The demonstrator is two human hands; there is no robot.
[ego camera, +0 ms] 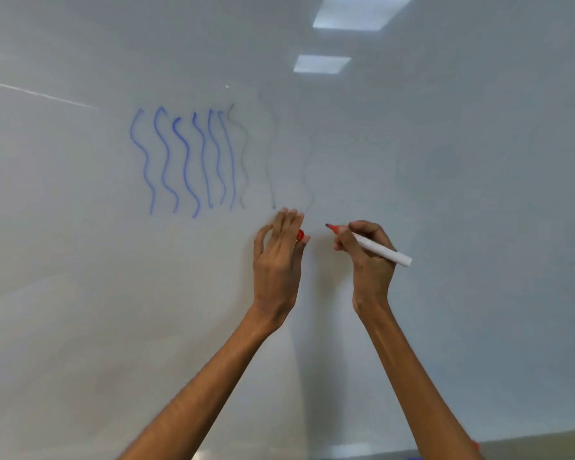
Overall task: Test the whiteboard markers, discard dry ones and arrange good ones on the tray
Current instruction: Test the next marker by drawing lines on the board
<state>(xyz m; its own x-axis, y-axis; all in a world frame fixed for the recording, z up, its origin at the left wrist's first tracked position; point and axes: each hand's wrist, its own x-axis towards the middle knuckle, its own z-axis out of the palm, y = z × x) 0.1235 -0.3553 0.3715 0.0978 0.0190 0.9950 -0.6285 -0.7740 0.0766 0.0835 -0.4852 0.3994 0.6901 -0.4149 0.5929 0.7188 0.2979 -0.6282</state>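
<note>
Both bare forearms reach up from the bottom edge toward the whiteboard, with the hands raised side by side and apart. The right hand is curled into a writing grip, its thumb and fingers closed round the front of a marker whose white barrel lies across the top of the hand. The marker's long axis runs on a slant: its dark tip, behind a red collar, points up and to the left toward the board, and its blunt white end points down and to the right, past the knuckles. Whether the tip touches the board I cannot tell. The left hand shows its back, fingers nearly straight and pointing up, and pinches a small red cap between thumb and fingers; only part of the cap shows. Above and left of the hands stand blue wavy lines, with fainter grey wavy lines to their right, the nearest ending just above the left fingertips
</note>
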